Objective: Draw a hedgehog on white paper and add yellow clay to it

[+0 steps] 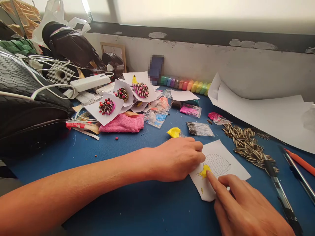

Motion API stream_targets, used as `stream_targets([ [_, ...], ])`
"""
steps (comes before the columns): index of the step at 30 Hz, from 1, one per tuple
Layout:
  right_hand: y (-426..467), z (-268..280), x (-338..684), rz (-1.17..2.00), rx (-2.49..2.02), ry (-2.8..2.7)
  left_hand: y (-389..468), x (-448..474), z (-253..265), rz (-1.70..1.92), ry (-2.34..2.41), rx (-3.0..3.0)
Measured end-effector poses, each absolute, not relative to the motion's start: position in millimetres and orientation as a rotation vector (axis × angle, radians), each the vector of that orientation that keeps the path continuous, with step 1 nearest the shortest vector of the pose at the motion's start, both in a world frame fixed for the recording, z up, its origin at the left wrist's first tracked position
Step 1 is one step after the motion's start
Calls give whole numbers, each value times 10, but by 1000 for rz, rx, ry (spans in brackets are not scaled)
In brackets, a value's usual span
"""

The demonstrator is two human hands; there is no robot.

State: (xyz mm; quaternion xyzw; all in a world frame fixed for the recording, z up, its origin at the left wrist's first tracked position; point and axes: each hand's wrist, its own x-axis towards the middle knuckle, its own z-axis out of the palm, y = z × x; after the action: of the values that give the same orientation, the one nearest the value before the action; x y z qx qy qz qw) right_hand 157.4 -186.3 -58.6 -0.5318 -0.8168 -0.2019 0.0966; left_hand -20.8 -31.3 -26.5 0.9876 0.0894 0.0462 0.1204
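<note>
A small white paper [235, 168] with a pen-drawn hedgehog outline lies on the blue table. A patch of yellow clay [204, 171] covers the drawing's head end, and a yellow smear is below it. My right hand [243, 203] presses the clay with its index fingertip. Its other fingers are curled, and a small white tip of something shows between them. My left hand [180, 159] is closed over the paper's left edge, its fingertips hidden. Just behind it sits a yellow clay lump [174, 132] on a wrapper.
Sunflower seeds [248, 144] are piled right of the paper, with pens [283, 196] nearby. Clay packets [200, 128] lie behind. Papers with finished seed hedgehogs [107, 106] rest by a pink cloth [123, 123]. A black bag [31, 108] stands left; large white sheets [261, 111] curl at right.
</note>
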Motion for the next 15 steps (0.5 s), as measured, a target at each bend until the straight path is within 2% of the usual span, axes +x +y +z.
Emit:
stream_targets([
  [10,-1842,-573,1529,-782,-1544,-2573,-312,-217,-269,154,247,2887],
  [15,-1878,-592,1502,-728,-1555,-2527,-314,-220,-254,131,263,2881],
])
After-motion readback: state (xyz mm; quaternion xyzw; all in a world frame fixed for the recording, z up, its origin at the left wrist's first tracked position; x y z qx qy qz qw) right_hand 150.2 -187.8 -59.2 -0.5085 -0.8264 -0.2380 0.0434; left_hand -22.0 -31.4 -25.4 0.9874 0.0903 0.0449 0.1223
